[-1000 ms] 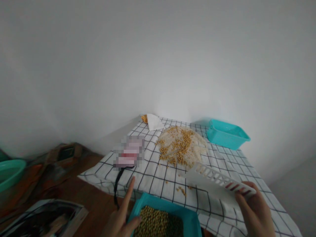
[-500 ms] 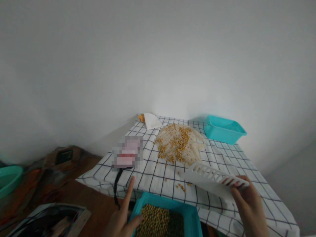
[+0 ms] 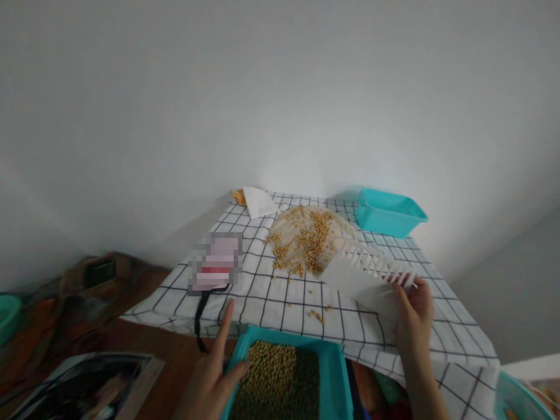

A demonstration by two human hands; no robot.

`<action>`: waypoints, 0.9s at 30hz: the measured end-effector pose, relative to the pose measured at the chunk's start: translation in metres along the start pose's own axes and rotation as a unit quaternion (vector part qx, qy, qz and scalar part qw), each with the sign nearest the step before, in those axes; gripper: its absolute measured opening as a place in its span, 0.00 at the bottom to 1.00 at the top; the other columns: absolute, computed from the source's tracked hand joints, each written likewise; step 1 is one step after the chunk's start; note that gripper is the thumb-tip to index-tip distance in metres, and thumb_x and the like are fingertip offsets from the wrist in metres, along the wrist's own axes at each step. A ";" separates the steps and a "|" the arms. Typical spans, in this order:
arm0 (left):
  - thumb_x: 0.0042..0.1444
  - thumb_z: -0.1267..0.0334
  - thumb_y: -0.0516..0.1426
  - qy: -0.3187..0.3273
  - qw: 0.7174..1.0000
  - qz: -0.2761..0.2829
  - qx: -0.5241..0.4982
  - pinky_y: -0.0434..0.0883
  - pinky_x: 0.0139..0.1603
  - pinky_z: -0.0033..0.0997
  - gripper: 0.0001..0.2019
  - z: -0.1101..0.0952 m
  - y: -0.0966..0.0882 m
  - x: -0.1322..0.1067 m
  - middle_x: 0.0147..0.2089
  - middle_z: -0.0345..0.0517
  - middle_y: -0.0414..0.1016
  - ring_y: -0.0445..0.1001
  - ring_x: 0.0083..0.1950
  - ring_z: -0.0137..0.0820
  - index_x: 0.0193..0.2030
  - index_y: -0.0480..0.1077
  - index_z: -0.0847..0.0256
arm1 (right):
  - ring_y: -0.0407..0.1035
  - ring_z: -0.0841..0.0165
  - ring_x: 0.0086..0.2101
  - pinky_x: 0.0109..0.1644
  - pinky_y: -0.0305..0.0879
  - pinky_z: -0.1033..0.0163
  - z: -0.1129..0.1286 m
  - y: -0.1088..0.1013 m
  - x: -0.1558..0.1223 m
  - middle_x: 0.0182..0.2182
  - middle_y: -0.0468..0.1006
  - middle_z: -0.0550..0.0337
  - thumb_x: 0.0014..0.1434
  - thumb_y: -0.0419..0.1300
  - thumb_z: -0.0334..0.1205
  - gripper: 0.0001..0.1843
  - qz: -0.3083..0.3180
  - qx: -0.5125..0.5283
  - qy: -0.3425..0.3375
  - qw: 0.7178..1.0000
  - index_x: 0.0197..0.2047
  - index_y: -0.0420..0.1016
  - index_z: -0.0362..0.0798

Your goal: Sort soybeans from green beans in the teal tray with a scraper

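Observation:
My right hand [image 3: 413, 306] is closed on the end of a white slotted plastic scoop [image 3: 365, 269], whose front edge sits at the near side of a pile of yellow beans mixed with rice [image 3: 306, 239] on the checked tablecloth [image 3: 280, 297]. My left hand [image 3: 216, 364] grips the near-left rim of a teal tray [image 3: 336, 373] filled with beans, thumb on the rim and index finger stretched out. A few loose beans [image 3: 315, 315] lie between the tray and the pile.
A second teal tub [image 3: 387, 211] stands at the back right by the wall. A white paper [image 3: 259, 201] lies at the back, and a blurred pink object with a black strap [image 3: 214, 269] on the cloth's left. Dark clutter [image 3: 83, 280] fills the left side.
The scoop in my right hand has moved forward and left up to the bean pile. The view has tilted down a little. My left hand has stayed on the tray.

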State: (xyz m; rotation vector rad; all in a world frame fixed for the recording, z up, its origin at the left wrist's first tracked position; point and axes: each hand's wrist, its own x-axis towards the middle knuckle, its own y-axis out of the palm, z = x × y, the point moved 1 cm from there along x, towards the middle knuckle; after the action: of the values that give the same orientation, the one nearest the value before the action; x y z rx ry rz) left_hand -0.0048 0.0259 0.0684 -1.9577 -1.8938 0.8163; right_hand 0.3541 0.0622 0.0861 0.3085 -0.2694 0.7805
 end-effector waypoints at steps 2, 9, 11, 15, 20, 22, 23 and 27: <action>0.61 0.53 0.49 0.003 1.000 0.000 -0.004 0.65 0.32 0.30 0.43 -0.004 -0.002 0.002 0.20 0.26 0.57 0.69 0.24 0.35 0.78 0.35 0.60 | 0.72 0.66 0.37 0.43 0.66 0.60 0.000 0.001 0.002 0.38 0.77 0.60 0.53 0.69 0.47 0.18 0.002 -0.002 0.008 1.000 0.43 0.71 0.50; 0.59 0.52 0.51 0.000 1.000 -0.012 0.012 0.58 0.27 0.31 0.44 -0.010 -0.003 0.002 0.18 0.25 0.50 0.62 0.21 0.34 0.78 0.38 0.63 | 0.71 0.66 0.35 0.40 0.66 0.60 -0.003 0.000 0.007 0.37 0.77 0.60 0.52 0.68 0.48 0.20 0.014 -0.019 0.024 0.999 0.45 0.71 0.50; 0.59 0.53 0.52 0.000 1.000 -0.010 0.010 0.59 0.27 0.30 0.44 -0.012 -0.005 0.000 0.18 0.25 0.50 0.62 0.21 0.34 0.78 0.37 0.62 | 0.70 0.66 0.35 0.40 0.65 0.60 -0.003 0.000 0.007 0.36 0.76 0.60 0.52 0.68 0.48 0.21 0.013 -0.021 0.023 0.999 0.46 0.71 0.50; 0.59 0.55 0.52 0.015 1.000 0.005 0.000 0.62 0.30 0.31 0.43 -0.016 -0.011 -0.003 0.19 0.28 0.57 0.66 0.24 0.34 0.78 0.40 0.61 | 0.69 0.67 0.34 0.39 0.62 0.61 -0.003 0.000 0.008 0.37 0.76 0.60 0.51 0.68 0.47 0.21 0.008 -0.013 0.019 1.000 0.46 0.70 0.49; 0.58 0.57 0.53 -0.006 0.999 0.029 -0.014 0.58 0.29 0.30 0.45 -0.023 -0.012 -0.008 0.19 0.25 0.54 0.63 0.23 0.33 0.78 0.35 0.62 | 0.68 0.67 0.33 0.38 0.61 0.62 -0.002 0.001 0.008 0.36 0.75 0.61 0.50 0.68 0.47 0.21 0.018 0.003 0.014 1.000 0.45 0.69 0.49; 0.58 0.59 0.53 0.002 0.999 0.032 -0.022 0.59 0.30 0.30 0.45 -0.026 -0.012 -0.010 0.19 0.25 0.55 0.63 0.23 0.32 0.78 0.34 0.61 | 0.68 0.67 0.32 0.38 0.61 0.62 -0.002 0.001 0.008 0.36 0.75 0.61 0.51 0.68 0.46 0.21 0.020 0.009 0.015 1.000 0.45 0.69 0.49; 0.58 0.60 0.53 0.004 0.999 0.032 -0.026 0.60 0.30 0.30 0.45 -0.027 -0.011 -0.011 0.19 0.25 0.56 0.62 0.23 0.32 0.78 0.34 0.61 | 0.68 0.68 0.32 0.37 0.61 0.62 -0.002 0.001 0.008 0.35 0.76 0.61 0.50 0.68 0.46 0.21 0.020 0.012 0.015 1.000 0.45 0.69 0.50; 0.59 0.59 0.53 0.026 0.998 0.023 -0.044 0.64 0.32 0.29 0.43 -0.023 -0.012 -0.013 0.26 0.32 0.70 0.64 0.25 0.30 0.78 0.38 0.60 | 0.69 0.68 0.32 0.38 0.61 0.62 -0.004 0.000 0.009 0.36 0.76 0.61 0.49 0.69 0.45 0.21 0.018 0.023 0.010 1.000 0.44 0.69 0.49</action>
State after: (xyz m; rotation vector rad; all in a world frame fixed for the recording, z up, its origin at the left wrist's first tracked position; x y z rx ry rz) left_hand -0.0009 0.0181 0.0960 -2.0608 -1.8909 0.7002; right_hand 0.3608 0.0692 0.0852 0.3393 -0.2388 0.8261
